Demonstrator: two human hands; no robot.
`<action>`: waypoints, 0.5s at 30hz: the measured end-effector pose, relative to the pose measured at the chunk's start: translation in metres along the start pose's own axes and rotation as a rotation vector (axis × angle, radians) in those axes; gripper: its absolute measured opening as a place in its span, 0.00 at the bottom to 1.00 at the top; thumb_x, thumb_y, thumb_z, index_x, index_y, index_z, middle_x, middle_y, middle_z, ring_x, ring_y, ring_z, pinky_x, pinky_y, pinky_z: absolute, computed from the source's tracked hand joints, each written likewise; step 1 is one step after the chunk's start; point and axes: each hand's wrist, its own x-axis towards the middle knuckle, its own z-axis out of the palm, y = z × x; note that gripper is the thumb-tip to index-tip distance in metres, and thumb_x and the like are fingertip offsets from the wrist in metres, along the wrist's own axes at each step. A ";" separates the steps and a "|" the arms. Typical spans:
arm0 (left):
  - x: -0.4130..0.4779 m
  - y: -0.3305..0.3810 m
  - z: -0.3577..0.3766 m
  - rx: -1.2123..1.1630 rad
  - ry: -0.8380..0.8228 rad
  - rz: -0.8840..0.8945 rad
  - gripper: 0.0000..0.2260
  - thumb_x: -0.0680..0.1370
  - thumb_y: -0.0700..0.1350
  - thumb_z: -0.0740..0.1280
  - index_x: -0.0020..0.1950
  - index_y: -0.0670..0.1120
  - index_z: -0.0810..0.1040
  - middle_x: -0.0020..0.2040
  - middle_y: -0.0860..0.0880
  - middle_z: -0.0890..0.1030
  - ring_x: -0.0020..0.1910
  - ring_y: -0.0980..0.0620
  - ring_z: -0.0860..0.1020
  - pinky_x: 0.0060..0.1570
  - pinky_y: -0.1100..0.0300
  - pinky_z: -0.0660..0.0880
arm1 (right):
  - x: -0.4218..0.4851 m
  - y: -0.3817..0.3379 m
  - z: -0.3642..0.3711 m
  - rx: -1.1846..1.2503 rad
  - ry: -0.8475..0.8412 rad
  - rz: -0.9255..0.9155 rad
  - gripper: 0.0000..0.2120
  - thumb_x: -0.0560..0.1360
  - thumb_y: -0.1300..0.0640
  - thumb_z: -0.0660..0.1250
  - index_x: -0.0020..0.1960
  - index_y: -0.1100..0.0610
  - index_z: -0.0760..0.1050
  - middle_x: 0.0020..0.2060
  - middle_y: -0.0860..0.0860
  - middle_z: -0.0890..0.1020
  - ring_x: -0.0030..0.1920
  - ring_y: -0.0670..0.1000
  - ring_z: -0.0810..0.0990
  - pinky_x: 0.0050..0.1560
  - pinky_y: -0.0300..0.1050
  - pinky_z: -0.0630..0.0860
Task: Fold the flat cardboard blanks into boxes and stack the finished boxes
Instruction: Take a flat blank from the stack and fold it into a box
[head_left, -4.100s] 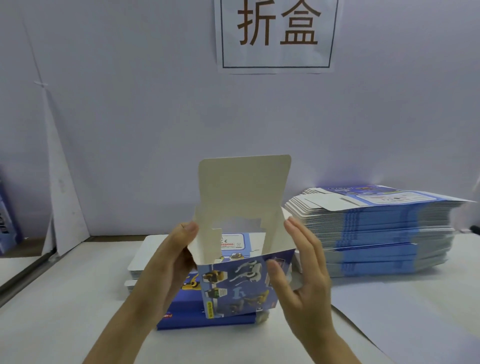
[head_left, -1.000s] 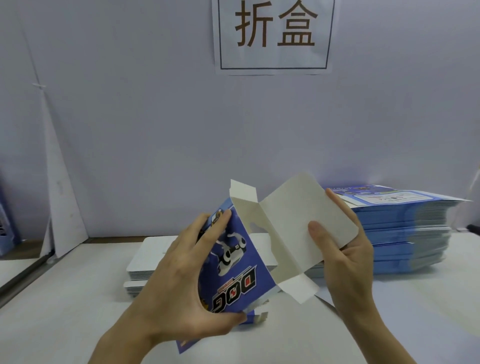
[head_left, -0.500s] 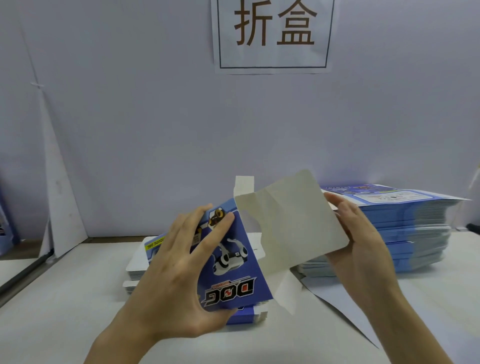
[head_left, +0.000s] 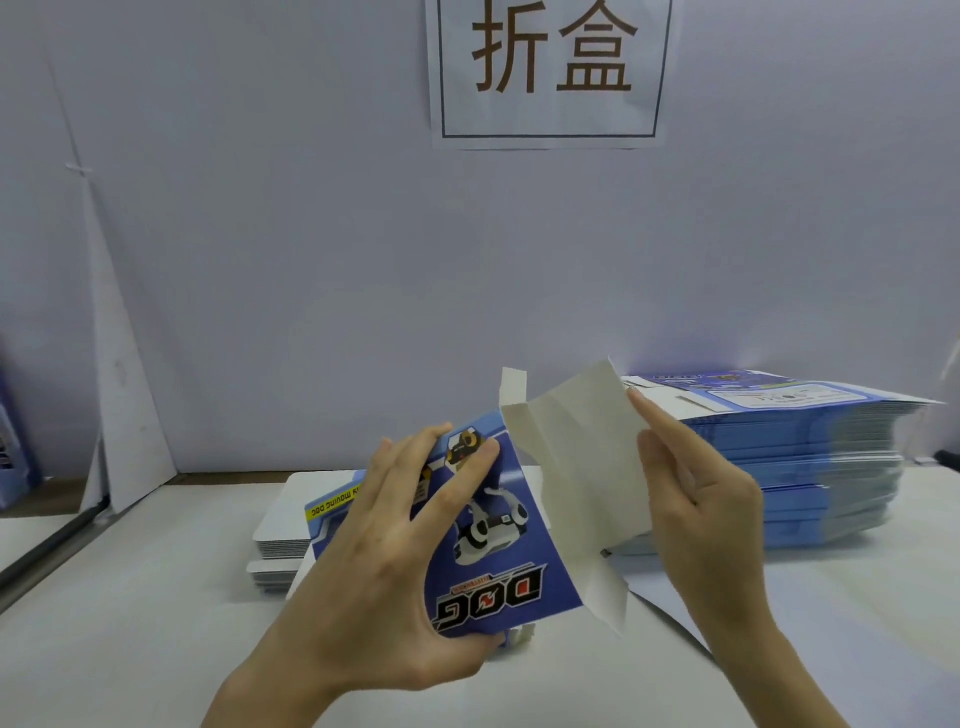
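Head view. The box (head_left: 498, 535) is held up off the table (head_left: 130, 597) at lower ctr of frame, blue printed face toward cam, "DOG" reading upside down. The left hand (head_left: 384, 566) grips it: fingers spread & curled over the printed face, thumb under the lower edge.

The lid flap (head_left: 582, 467), white inner side showing, sticks out up-right from the box's open end. The right hand (head_left: 696, 499), right of ctr, pinches the flap's right edge w/ thumb & forefinger. Its other fingers are curled and partly hidden.

One dust flap (head_left: 514, 387) stands up at the top of the opening. A lower dust flap (head_left: 605, 587) hangs beneath the lid flap.

The stack of flat blanks (head_left: 810, 467) sits on the table at right of frame, behind the right hand. A low white pile (head_left: 280, 525) lies behind the box, left of ctr. A sign (head_left: 550, 73) is on the wall, top ctr.

Step in hand is prob closing this end. Risks:
- Neither dust flap is folded in. If the lid comes over first, it'll catch on them & crease or jam.
- The pinch is at one edge only, so the lid flap may twist & bend off its score line.
- A hard squeeze from the left hand could skew the box body, and the tuck would miss its slot.
- The far end, down by the left thumb, is too hidden to tell if it's locked. If it isn't, it could pop open under the push.
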 end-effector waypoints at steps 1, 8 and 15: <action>0.000 -0.002 0.000 0.036 0.006 0.001 0.46 0.65 0.68 0.69 0.77 0.54 0.55 0.75 0.47 0.61 0.74 0.45 0.62 0.60 0.38 0.74 | 0.003 -0.006 -0.002 0.218 -0.057 0.163 0.12 0.78 0.57 0.66 0.56 0.45 0.83 0.51 0.43 0.85 0.50 0.38 0.82 0.48 0.27 0.75; 0.001 -0.005 0.002 0.141 0.049 0.054 0.46 0.65 0.68 0.68 0.77 0.50 0.58 0.74 0.44 0.63 0.74 0.46 0.61 0.66 0.33 0.64 | 0.012 -0.011 -0.010 0.699 -0.284 0.719 0.17 0.73 0.46 0.63 0.57 0.49 0.83 0.51 0.51 0.86 0.45 0.49 0.84 0.42 0.46 0.80; 0.002 -0.005 -0.007 0.076 0.076 0.052 0.47 0.63 0.64 0.72 0.76 0.48 0.59 0.73 0.44 0.63 0.73 0.48 0.61 0.57 0.34 0.73 | 0.008 -0.013 -0.008 0.580 -0.237 0.727 0.13 0.68 0.52 0.69 0.49 0.54 0.85 0.42 0.52 0.86 0.35 0.47 0.83 0.30 0.40 0.78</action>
